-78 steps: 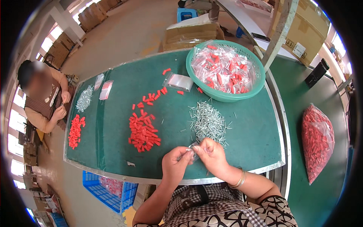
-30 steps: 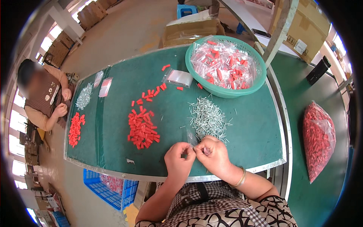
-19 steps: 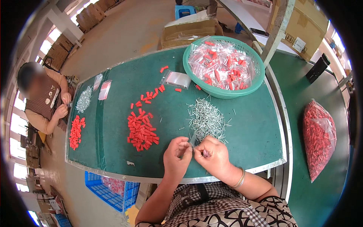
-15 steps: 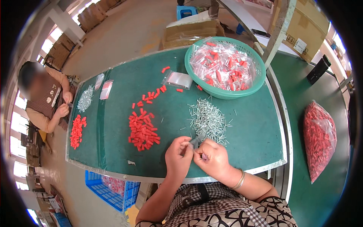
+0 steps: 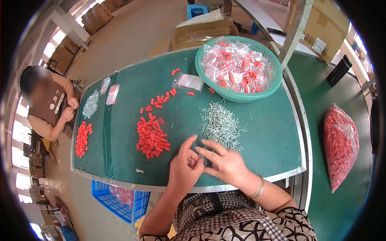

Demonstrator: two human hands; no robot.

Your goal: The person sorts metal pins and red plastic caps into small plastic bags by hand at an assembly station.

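Observation:
In front of me, near the table's front edge, a small clear plastic bag [image 5: 204,161] sits between my hands, mostly hidden by the fingers. My left hand [image 5: 185,166] has its fingers curled on the bag, index finger pointing up. Beside it my right hand [image 5: 229,165] has its fingers stretched apart toward the bag and the left fingertips. Just beyond the hands lies a pile of silver screws or nails [image 5: 222,124]. To the left is a heap of short red plastic plugs [image 5: 152,136], with a few strewn toward the back.
A green basket [image 5: 237,95] of filled bags stands at the back right. Flat empty bags [image 5: 189,82] lie beside it. A large bag of red plugs [image 5: 340,144] rests on the right-hand table. A co-worker [image 5: 52,100] sits at the left end. Below is a blue crate [image 5: 138,207].
My right hand has loosened from a closed grip, its fingers now spread. Both hands have shifted slightly, and the bag sits lower between them.

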